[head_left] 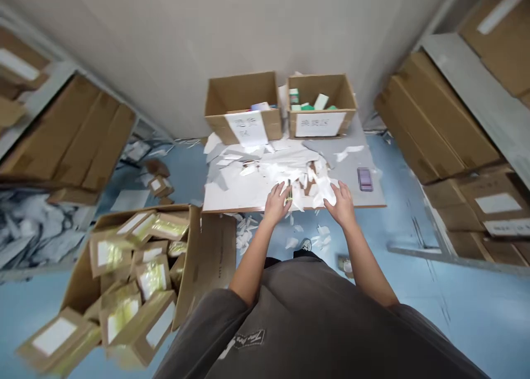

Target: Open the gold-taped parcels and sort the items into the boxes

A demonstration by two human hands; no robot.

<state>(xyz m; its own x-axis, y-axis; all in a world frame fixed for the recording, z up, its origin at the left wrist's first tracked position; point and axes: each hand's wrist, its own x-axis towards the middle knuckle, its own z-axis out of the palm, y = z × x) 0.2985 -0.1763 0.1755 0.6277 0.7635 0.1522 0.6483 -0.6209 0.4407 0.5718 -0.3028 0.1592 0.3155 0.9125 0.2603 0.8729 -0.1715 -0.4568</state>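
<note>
My left hand rests at the near edge of a small table, fingers curled around a small yellow-green item that I cannot make out. My right hand is close beside it, fingers closed on a piece of white paper. Between the hands lies a small brown carton half buried in a pile of torn white paper scraps. Two open cardboard boxes stand at the table's far edge, the left one with a paper label, the right one holding small green and white packs.
A purple phone lies on the table's right side. A big open carton full of small taped parcels stands on the blue floor to my left. Stacked flat cardboard boxes fill shelves on both sides. Paper scraps litter the floor.
</note>
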